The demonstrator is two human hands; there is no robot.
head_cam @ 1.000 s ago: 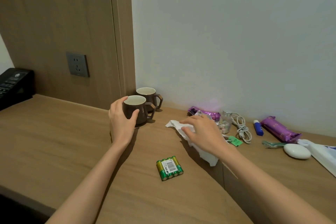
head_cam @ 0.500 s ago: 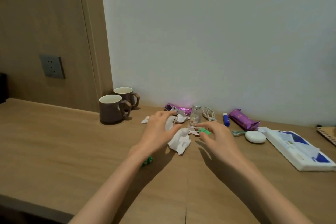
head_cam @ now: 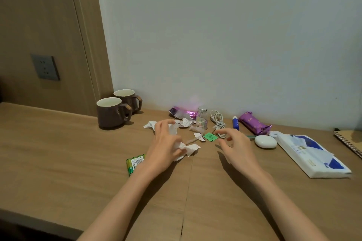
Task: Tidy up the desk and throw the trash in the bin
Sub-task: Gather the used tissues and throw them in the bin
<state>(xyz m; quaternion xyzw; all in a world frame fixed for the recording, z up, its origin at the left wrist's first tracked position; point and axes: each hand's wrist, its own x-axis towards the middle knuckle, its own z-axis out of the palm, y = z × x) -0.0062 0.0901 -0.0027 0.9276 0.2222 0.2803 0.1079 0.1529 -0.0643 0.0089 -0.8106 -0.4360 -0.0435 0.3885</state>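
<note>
Crumpled tissue [head_cam: 181, 148] sits bunched in the left hand [head_cam: 166, 146] (fingers curled round it). Right hand [head_cam: 236, 144] hovers spread, empty, near a green scrap [head_cam: 210, 136].

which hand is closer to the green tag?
Right hand: its fingertips hover just right of the green tag. Left hand is farther left, gathering the crumpled tissue.

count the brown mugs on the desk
2. One mug stands nearer the camera on the desk; the other mug sits just behind it by the wall corner. None appear hidden.
</note>
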